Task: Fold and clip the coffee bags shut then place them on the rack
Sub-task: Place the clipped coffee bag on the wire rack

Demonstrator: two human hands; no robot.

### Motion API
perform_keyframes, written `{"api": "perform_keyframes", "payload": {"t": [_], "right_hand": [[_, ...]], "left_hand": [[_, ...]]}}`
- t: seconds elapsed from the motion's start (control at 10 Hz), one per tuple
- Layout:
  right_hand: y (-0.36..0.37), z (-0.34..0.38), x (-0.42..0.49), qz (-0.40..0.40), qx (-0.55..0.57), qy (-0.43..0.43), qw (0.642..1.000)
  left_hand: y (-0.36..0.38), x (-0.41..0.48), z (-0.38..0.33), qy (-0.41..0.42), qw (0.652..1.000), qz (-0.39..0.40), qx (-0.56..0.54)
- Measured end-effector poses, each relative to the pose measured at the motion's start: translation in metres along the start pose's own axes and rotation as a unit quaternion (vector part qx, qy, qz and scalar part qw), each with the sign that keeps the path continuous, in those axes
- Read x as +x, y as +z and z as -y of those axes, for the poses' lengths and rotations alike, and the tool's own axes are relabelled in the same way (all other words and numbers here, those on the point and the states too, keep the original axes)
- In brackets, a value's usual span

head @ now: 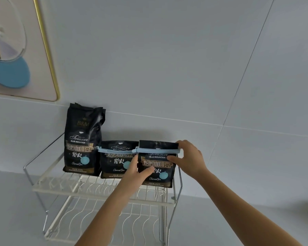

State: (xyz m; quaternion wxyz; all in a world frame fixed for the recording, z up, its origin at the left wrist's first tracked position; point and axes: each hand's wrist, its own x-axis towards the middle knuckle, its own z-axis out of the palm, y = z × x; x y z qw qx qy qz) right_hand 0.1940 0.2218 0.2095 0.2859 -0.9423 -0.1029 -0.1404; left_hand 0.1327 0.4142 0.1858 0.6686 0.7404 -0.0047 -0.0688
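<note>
Three black coffee bags are counted on the upper tier of a white wire rack (103,188) that is set against a pale tiled wall (167,59). The tall bag (82,139) at 9 o'clock is seen upright with its top unfolded and no clip on it. The middle bag (116,159) is folded down and closed by a pale blue clip (114,150) across its top. The right bag (157,164), at 3 o'clock in the row, is likewise folded and crossed by a second blue clip (158,150). Two clips are thus counted, end to end and nearly touching. The lower tier of the rack is seen to carry nothing.

The right bag is grasped between both hands: the left hand (137,172) is pressed to its left edge and front, and the right hand (189,158) is wrapped round its upper right corner beside the clip end. A gold-framed picture (20,50) is hung at 10 o'clock.
</note>
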Motion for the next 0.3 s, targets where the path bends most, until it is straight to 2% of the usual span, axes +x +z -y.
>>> {"api": "perform_keyframes", "payload": {"t": [0.2, 0.3], "right_hand": [[-0.012, 0.001, -0.011, 0.068, -0.014, -0.001, 0.998], [-0.026, 0.008, -0.020, 0.041, -0.061, -0.042, 0.996]], "left_hand": [[0.004, -0.009, -0.017, 0.033, 0.993, -0.034, 0.107], [0.002, -0.015, -0.031, 0.017, 0.977, -0.031, 0.209]]}}
